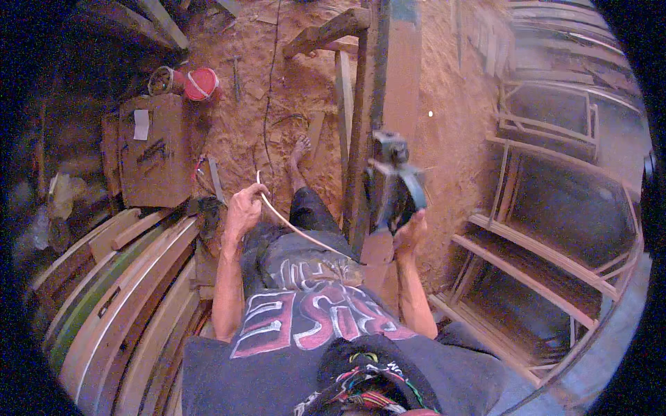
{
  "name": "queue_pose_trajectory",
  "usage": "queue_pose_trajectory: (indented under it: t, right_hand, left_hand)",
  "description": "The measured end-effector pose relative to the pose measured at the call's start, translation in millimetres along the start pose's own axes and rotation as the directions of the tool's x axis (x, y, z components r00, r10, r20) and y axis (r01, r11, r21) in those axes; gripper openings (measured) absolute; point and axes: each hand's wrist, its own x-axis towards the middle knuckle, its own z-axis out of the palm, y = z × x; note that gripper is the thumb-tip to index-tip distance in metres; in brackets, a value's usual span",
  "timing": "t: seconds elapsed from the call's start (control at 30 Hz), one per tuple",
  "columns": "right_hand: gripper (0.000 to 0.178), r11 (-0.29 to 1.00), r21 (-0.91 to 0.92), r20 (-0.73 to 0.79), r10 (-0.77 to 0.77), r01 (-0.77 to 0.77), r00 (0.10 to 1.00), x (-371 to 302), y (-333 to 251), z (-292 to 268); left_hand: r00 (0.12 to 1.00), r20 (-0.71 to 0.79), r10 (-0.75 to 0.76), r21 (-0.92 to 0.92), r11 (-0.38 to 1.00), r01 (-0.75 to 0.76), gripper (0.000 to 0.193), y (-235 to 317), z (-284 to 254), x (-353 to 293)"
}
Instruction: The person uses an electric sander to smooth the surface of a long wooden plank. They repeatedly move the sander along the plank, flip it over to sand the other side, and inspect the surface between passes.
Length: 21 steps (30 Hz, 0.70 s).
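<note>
My left hand (pixel 245 210) is closed, pinching a thin pale cord (pixel 298 229) near its upper end. The cord bows across my lap toward the workbench, where its far end drops out of sight. On the right, my right hand (pixel 409 230) wraps round the rear of a dark power tool (pixel 411 186) with a bluish curved handle. It looks like an electric planer, but blur hides its exact kind. The tool sits over a long reddish-brown plank (pixel 402 90) on the bench, pointing away from me.
Curved boards (pixel 132 298) are stacked at my left, below a cardboard box (pixel 156 156). A red bucket (pixel 201 84) and a hammer (pixel 236 80) lie beyond on the dirt floor. Wooden frames (pixel 534 243) lean at the right. A dark cable (pixel 267 118) crosses the ground.
</note>
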Motion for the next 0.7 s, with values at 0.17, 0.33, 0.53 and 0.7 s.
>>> queue_pose_trajectory:
  t: [0.17, 0.33, 0.53, 0.7]
  right_hand:
    - [0.068, 0.958, -0.188, -0.126, -0.241, 0.215, 0.962, 20.3, 24.5, 1.8]
    - [0.07, 0.947, -0.06, -0.076, -0.319, 0.315, 0.945, 132.4, -55.1, 48.4]
    - [0.072, 0.891, -0.358, -0.149, -0.35, 0.279, 0.925, 289.7, -124.7, 89.0]
    - [0.078, 0.9, -0.257, -0.059, -0.377, 0.351, 0.924, 313.7, -156.9, 107.6]
  left_hand:
    - [1.0, 0.002, 0.001, -0.07, 0.998, -0.001, 0.03, 1.2, -0.4, 6.3]
    - [1.0, -0.007, 0.027, -0.055, 0.998, -0.028, 0.031, -7.5, 3.2, 8.6]
    - [0.999, 0.001, 0.052, -0.042, 0.998, -0.052, 0.035, 4.3, 7.7, 12.0]
    - [0.991, -0.071, 0.113, -0.157, 0.98, -0.123, 0.038, 12.0, 22.6, 9.6]
